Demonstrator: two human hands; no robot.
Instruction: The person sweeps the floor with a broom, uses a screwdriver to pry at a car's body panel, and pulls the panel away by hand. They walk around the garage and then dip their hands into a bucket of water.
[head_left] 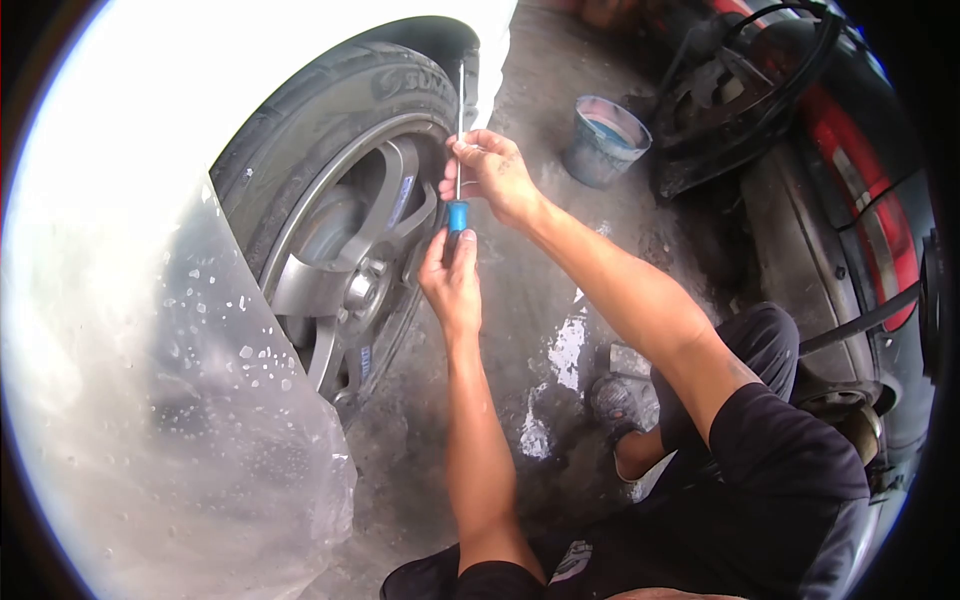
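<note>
The right hand (495,178) pinches the slim shaft of a screwdriver (457,216) between thumb and fingertips; the left hand (453,278) has its fingers closed round the blue handle. The screwdriver stands upright just right of the wheel (362,288), its shaft reaching the arch edge (473,75) at the wheel's upper right. Open floor (540,310) lies right of the wheel, with a bucket (602,160) farther out; a plastic sheet (210,430) edges the wheel's lower left.
</note>
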